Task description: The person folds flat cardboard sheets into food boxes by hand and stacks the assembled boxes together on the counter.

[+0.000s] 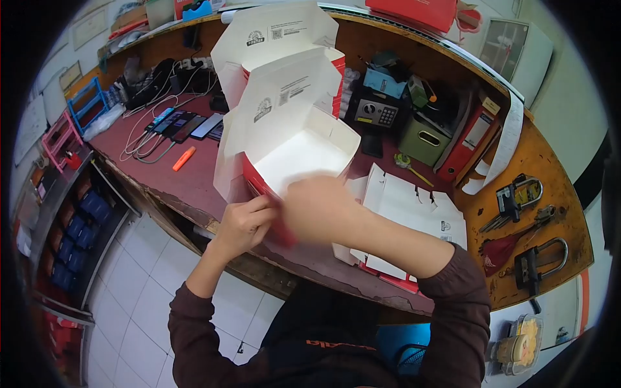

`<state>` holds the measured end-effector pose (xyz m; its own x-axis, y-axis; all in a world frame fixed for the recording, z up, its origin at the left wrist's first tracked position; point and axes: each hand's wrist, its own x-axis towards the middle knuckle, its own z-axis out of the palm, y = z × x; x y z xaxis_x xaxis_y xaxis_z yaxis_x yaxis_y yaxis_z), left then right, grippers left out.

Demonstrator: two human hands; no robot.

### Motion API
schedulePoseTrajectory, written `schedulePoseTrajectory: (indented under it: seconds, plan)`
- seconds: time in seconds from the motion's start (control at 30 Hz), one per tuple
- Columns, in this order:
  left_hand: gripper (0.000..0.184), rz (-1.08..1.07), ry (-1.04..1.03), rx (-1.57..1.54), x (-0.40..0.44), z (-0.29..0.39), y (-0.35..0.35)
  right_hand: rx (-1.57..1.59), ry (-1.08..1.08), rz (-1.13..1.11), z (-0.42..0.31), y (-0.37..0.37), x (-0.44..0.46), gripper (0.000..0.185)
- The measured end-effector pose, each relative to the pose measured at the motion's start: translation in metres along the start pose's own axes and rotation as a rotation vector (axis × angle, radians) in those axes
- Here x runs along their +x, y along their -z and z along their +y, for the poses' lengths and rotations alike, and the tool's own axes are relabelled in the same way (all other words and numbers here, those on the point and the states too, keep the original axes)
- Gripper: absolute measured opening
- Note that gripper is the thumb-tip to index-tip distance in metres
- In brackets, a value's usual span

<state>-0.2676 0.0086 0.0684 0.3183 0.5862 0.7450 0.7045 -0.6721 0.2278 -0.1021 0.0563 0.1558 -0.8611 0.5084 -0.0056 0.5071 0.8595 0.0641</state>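
A red and white cardboard box (pixel 304 152) stands before me on the desk, its lid (pixel 272 107) raised and its white inside showing. At the box's near left corner my left hand (pixel 242 223) is closed, fingers pinched on the red edge. My right hand (pixel 320 207) is at the near wall, smeared by motion, with its fingers hidden. Behind stands another box with a raised white lid (pixel 278 32). Flat, unfolded box blanks (pixel 414 216) lie to the right, under my right forearm.
Phones with cables (pixel 174 123) and an orange marker (pixel 184 158) lie at left. Toward the back right are a small safe (pixel 376 113), a green box (pixel 424 139) and a red binder (pixel 469 139). Padlocks (pixel 527 271) lie on the wooden ledge at right.
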Motion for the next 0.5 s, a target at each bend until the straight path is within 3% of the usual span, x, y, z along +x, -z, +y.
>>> schedulePoseTrajectory:
  seconds: [0.13, 0.2, 0.3, 0.37, 0.5]
  plan:
    - [0.011, 0.044, 0.042, 0.026, 0.0, 0.006, -0.006, 0.079, 0.04, -0.156, 0.009, 0.022, 0.009, 0.023]
    - [0.012, 0.062, 0.033, 0.05, -0.003, 0.009, -0.007, 0.306, -0.008, 0.015, 0.009, 0.024, 0.022, 0.031]
    - [0.018, -0.016, 0.043, 0.167, -0.006, 0.008, -0.005, 0.163, 0.024, 0.134, -0.008, 0.022, 0.026, 0.024]
    - [0.022, 0.099, 0.167, 0.394, -0.007, 0.003, -0.007, 0.144, 0.076, 0.237, -0.013, 0.022, 0.019, 0.018]
    - [0.022, 0.16, 0.308, 0.538, -0.008, -0.001, -0.016, 0.076, 0.131, 0.258, -0.016, 0.018, 0.02, 0.014]
